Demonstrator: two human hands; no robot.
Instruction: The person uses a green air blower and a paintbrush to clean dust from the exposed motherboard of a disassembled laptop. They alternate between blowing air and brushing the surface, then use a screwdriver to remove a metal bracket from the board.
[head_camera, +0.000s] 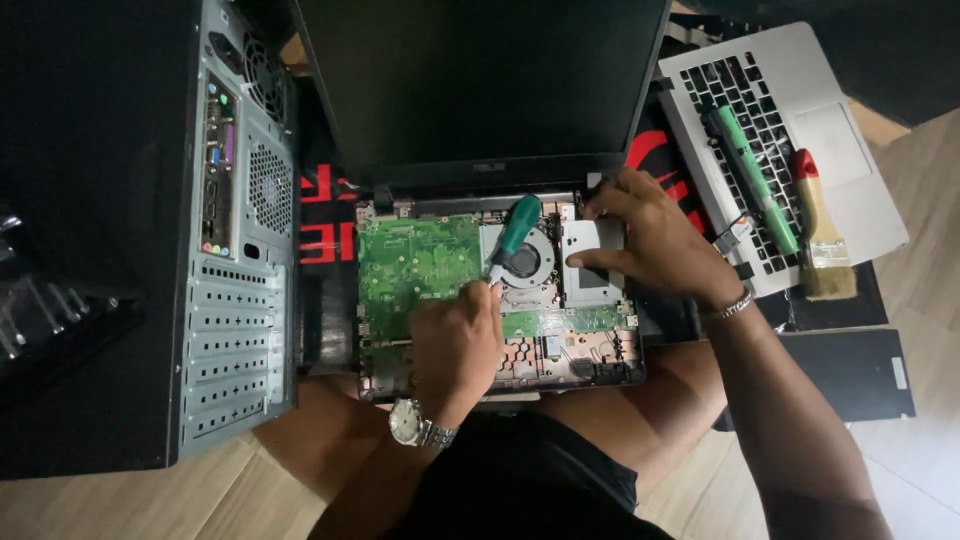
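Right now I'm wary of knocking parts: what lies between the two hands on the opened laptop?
In the head view, the round cooling fan lies between the left hand and right hand.

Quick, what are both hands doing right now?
Left hand: closed around a green-handled screwdriver.
Right hand: open, fingers pressing on the opened laptop, holding nothing.

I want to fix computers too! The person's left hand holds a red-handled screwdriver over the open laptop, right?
Not quite: the head view shows the screwdriver in the left hand has a green handle, not red. It is indeed held over the open laptop.
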